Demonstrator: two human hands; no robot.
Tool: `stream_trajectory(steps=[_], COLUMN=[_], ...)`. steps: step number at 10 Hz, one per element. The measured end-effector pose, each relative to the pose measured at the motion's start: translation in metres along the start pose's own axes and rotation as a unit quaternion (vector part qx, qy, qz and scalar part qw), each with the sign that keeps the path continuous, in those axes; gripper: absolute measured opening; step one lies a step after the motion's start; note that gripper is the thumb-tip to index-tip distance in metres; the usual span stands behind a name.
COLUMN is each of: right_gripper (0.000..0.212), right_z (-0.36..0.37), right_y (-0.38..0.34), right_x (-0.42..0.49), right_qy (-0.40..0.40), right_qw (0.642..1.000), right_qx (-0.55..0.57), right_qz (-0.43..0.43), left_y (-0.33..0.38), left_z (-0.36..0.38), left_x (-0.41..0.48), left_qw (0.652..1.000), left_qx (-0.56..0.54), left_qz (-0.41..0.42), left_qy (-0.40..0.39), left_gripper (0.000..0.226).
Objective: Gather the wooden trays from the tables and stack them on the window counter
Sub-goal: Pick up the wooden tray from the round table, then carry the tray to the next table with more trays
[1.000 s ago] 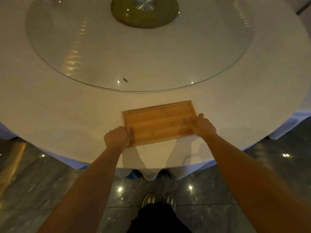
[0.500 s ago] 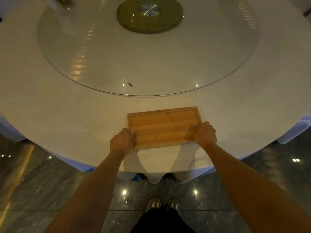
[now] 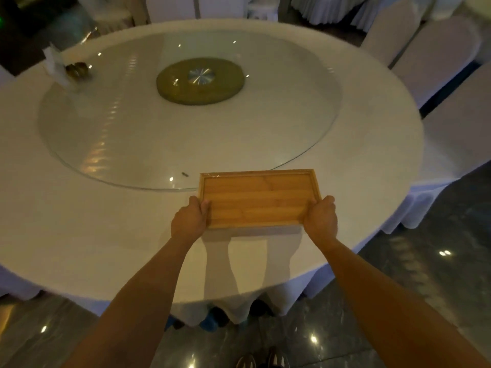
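A rectangular wooden tray [image 3: 259, 197] with a raised rim is held just above the near part of a round white-clothed table [image 3: 79, 208]. My left hand [image 3: 190, 221] grips the tray's near left corner. My right hand [image 3: 320, 219] grips its near right corner. The tray casts a shadow on the cloth below its near edge, and it is empty. Its far edge overlaps the rim of the glass turntable [image 3: 132, 134].
The turntable has a round olive hub [image 3: 200, 81] at its centre. A napkin holder and a small dark object [image 3: 67, 70] stand at the far left. White-covered chairs [image 3: 438, 49] line the right side and the back. Dark glossy floor [image 3: 438, 235] surrounds the table.
The tray has come up off the cloth in both hands, and its shadow now shows beneath it. My view has tilted up, so the whole table and the chairs appear.
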State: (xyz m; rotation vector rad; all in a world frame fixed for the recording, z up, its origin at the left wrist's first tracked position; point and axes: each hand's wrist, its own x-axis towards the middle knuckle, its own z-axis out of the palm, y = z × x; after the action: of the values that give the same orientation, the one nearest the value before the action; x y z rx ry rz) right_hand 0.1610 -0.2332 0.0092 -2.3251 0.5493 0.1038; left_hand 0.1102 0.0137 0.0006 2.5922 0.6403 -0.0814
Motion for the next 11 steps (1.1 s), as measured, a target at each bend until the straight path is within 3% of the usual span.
stream_trajectory(steps=[3,4,6,9,11], right_gripper=[0.031,0.03,0.005,0.014,0.016], right_z=[-0.13,-0.172,-0.264,-0.428,-0.521], right_y=[0.054,0.089,0.174,0.31,0.389], right_x=[0.006,0.018,0.05,0.104,0.147], right_qy=[0.133,0.171,0.255,0.311,0.36], right_qw=[0.991,0.982,0.94,0.926,0.912], right_qx=[0.029,0.05,0.156,0.139,0.066], right_qz=[-0.002,0.056,0.164,0.162,0.188], left_y=[0.145,0.208,0.334,0.556,0.685], left_z=[0.021,0.041,0.094,0.18,0.245], left_x=[0.003,-0.006,-0.034,-0.108,-0.157], left_qw=[0.985,0.973,0.945,0.901,0.882], left_qx=[-0.018,-0.017,-0.003,-0.006,0.016], left_qz=[0.17,0.222,0.31,0.407,0.431], left_qy=[-0.031,-0.057,-0.105,-0.15,-0.188], left_gripper=[0.054,0.054,0.052,0.044,0.039])
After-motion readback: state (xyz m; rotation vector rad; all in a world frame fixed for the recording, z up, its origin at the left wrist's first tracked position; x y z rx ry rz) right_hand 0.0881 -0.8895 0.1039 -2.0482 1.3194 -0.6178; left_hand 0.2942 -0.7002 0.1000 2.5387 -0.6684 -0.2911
